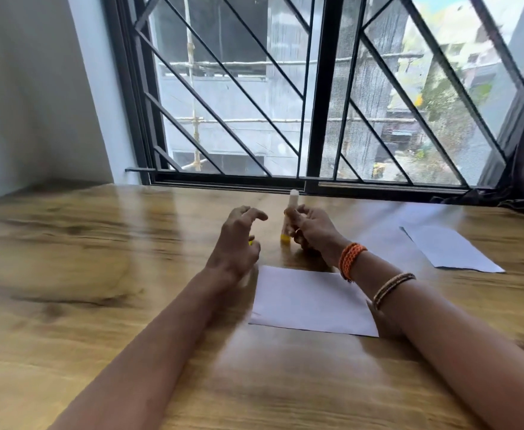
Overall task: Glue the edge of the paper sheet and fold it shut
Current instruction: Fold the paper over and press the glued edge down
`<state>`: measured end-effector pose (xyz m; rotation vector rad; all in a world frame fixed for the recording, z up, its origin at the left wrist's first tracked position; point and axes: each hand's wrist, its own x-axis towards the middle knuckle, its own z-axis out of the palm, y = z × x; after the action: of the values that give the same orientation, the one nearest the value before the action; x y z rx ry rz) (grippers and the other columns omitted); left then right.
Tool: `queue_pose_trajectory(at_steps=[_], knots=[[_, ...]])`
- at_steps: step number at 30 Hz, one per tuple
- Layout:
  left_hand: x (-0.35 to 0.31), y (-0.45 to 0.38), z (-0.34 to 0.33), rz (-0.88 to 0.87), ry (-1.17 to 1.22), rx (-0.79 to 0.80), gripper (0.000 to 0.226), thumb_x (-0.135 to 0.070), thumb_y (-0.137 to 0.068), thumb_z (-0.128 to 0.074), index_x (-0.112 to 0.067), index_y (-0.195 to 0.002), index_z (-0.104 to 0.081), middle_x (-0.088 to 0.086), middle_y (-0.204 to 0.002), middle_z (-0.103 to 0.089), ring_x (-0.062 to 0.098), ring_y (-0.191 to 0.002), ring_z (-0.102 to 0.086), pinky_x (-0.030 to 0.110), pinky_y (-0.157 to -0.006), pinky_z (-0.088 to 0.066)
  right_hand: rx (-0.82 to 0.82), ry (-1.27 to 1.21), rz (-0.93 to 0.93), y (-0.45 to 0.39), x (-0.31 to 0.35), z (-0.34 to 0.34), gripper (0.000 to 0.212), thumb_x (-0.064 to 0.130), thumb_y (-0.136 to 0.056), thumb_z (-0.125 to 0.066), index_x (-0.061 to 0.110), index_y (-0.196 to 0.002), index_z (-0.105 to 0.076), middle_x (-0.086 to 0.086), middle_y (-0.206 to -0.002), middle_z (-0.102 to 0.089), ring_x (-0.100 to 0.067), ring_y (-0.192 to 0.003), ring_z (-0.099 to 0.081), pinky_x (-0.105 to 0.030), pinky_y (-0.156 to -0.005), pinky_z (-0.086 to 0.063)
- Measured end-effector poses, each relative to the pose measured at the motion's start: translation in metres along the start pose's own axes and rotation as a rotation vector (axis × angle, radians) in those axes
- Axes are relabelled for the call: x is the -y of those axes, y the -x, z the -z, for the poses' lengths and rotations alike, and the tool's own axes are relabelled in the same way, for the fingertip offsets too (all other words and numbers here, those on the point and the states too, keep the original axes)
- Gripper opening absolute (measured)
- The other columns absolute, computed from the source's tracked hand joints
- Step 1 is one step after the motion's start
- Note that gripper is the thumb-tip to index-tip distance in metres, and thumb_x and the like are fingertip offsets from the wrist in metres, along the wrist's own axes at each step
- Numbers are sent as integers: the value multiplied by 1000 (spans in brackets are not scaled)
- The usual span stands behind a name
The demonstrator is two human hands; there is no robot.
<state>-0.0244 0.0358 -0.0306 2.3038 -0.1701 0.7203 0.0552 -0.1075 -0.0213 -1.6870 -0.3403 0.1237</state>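
One wooden surface (99,274) fills the lower view and runs back to one barred window (313,97) with two panes and a dark frame; a pale wall (37,88) closes the far left corner. The left half of the surface lies bare out to the corner, and bare wood also shows along the near edge between the two forearms.

Two white paper sheets are in view. The nearer paper sheet (310,302) lies flat in the middle, just in front of both hands, its right edge passing under the right forearm and its left edge beside the left wrist. The second sheet (446,248) lies well apart to the right, near the window side, with a strip of bare wood between the two.

The left hand (234,243) hovers over the surface beyond the sheet's far left corner, fingers curled and spread; a small yellow bit shows under its palm, but whether it grips that cannot be told. The right hand (311,231) grips one glue stick (290,217) upright, white end up and yellow base down, just beyond the sheet's far edge. Two bangles sit on the right wrist: an orange bangle (351,259) and a thinner brown bangle (392,287).
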Motion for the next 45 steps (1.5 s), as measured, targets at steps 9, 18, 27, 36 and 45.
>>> queue_pose_trajectory(at_steps=[9, 18, 27, 36, 45], knots=[[-4, 0, 2, -48, -35, -15, 48, 16, -75, -51, -9, -115, -59, 11, -125, -50, 21, -116, -49, 18, -85, -47, -10, 213, 67, -6, 1, 9, 27, 27, -92, -60, 5, -107, -58, -1, -58, -50, -10, -45, -34, -23, -40, -24], [-31, 9, 3, -191, -120, -186, 51, -29, -79, -69, -19, -124, -49, 7, -111, -59, 23, -98, -57, 38, -76, -52, -533, 603, 208, 26, 7, 79, 22, 26, -72, -59, 17, -92, -65, -1, -74, -64, -26, -78, -60, -28, -66, -41], [-99, 6, -75, -504, -173, 306, 40, -36, -91, -48, -21, -128, -47, 1, -128, -54, 18, -122, -44, 35, -102, -36, -730, 889, -359, 79, -24, 226, 49, 45, -72, -66, 8, -104, -63, -21, -120, -61, -40, -113, -54, -45, -97, -41], [-142, -45, -171, -375, -269, 567, 60, -32, -89, -56, -13, -141, -32, 13, -143, -40, 31, -134, -33, 41, -108, -32, -599, 943, -448, 69, -20, 242, 92, 40, -72, -76, 8, -141, -24, -13, -142, -46, -32, -133, -40, -51, -110, -20], [-142, -78, -192, -134, -130, 387, 64, -37, -86, -59, -12, -139, -34, 15, -142, -43, 33, -132, -36, 46, -107, -34, -501, 503, -348, 66, -20, 252, 66, 13, -73, -78, -5, -129, -47, -17, -131, -54, -31, -118, -52, -33, -95, -44]])
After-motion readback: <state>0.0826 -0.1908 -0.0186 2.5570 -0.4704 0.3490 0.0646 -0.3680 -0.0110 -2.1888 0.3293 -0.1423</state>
